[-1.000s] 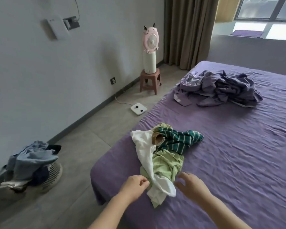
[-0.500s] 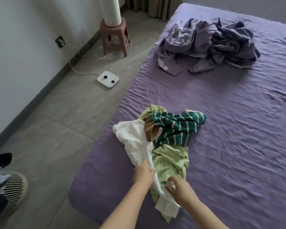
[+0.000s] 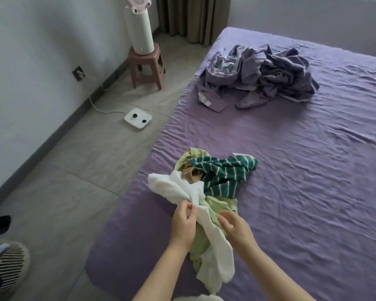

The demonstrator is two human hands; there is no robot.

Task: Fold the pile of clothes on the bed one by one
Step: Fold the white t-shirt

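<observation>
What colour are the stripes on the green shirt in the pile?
The stripes on the dark green shirt are cream-white. The head view shows it best.

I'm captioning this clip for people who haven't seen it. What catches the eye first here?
The small heap of clothes near the bed's front edge: the left hand pinches a white garment lying on it, and the right hand hovers open beside. Next, the rumpled purple bedding farther back, and a fan on a pink stool by the wall.
</observation>
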